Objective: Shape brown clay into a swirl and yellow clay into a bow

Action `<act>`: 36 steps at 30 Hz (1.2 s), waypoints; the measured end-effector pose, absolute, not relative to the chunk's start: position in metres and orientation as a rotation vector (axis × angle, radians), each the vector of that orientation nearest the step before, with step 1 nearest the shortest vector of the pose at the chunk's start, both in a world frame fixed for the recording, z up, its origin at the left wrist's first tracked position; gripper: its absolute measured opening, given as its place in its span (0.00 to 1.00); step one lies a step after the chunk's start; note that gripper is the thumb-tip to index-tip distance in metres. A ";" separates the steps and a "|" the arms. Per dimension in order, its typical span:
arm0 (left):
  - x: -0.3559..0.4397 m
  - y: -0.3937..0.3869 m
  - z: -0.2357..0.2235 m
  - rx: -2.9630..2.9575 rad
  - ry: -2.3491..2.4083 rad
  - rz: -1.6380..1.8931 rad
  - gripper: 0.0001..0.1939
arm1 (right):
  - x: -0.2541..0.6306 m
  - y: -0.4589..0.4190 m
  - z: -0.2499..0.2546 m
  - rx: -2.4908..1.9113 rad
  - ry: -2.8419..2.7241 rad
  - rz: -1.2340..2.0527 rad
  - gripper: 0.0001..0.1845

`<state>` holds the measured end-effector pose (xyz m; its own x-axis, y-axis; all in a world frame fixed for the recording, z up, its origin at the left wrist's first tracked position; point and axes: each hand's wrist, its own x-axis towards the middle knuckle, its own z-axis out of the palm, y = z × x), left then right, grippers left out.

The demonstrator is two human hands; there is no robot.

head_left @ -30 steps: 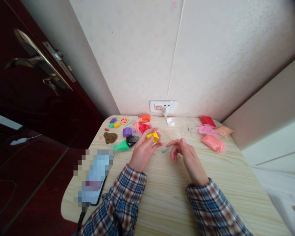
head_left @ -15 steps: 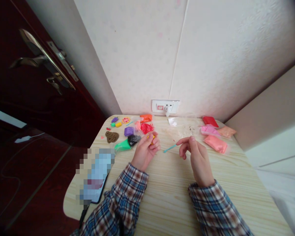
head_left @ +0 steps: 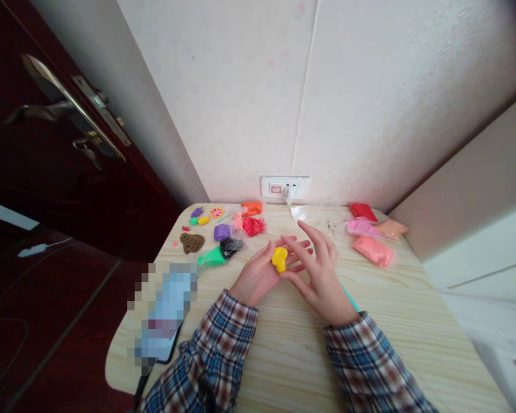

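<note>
A yellow clay lump sits between my two hands above the wooden table. My left hand cups it from the left, with fingers curled round it. My right hand lies against it from the right, its fingers stretched out and spread over the left fingertips. A thin teal stick shows just right of my right wrist; I cannot tell whether the hand holds it. Both sleeves are plaid.
Left of my hands lie green, black, purple, red and orange clay, plus a brown figure. Pink bags lie at the right. A phone rests at the table's left edge. A wall outlet is behind.
My right hand has moved left from beside the teal stick and spread its fingers against the yellow clay. My left hand has shifted right and turned the clay toward it.
</note>
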<state>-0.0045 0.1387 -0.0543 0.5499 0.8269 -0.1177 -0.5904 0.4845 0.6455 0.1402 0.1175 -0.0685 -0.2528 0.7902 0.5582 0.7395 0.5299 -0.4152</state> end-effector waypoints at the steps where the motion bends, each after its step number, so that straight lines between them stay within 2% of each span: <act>1: -0.004 0.138 -0.055 0.583 0.448 0.876 0.21 | 0.140 0.117 -0.069 -1.241 -2.057 0.061 0.28; 8: -0.005 0.135 -0.048 0.587 0.423 0.836 0.24 | 0.138 0.112 -0.067 -1.220 -2.024 -0.064 0.19; 12: -0.008 0.136 -0.051 0.660 0.479 0.830 0.19 | 0.140 0.112 -0.065 -1.221 -1.919 -0.081 0.14; 15: -0.009 0.138 -0.055 0.726 0.580 0.847 0.16 | 0.140 0.113 -0.064 -1.209 -1.918 -0.030 0.15; 20: -0.007 0.138 -0.058 0.724 0.668 0.895 0.18 | 0.135 0.113 -0.066 -1.256 -1.996 0.014 0.22; 27: -0.003 0.136 -0.056 0.759 0.685 0.864 0.21 | 0.137 0.112 -0.063 -1.260 -1.935 -0.096 0.14; 31: -0.009 0.138 -0.055 0.866 0.637 0.816 0.23 | 0.136 0.111 -0.060 -1.257 -1.912 -0.074 0.14; 36: -0.010 0.139 -0.055 0.817 0.634 0.838 0.16 | 0.136 0.111 -0.063 -1.201 -1.979 -0.047 0.20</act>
